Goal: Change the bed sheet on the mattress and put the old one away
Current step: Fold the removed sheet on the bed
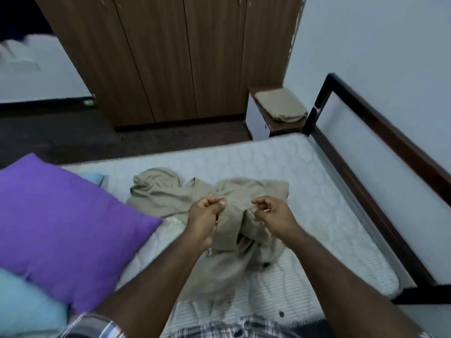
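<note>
Bare quilted mattress (305, 172) — no readable writing. Purple pillow (61, 215) lies at its left. Crumpled beige sheet (158, 191) sits mid-mattress. Left hand (205, 218) and right hand (273, 215) — each pinching a raised fold of it.

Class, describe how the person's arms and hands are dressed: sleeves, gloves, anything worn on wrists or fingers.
Both forearms are bare. The left hand and right hand wear no gloves; no watch or ring is visible. A short plaid sleeve in white, blue and red shows at the left arm.
</note>
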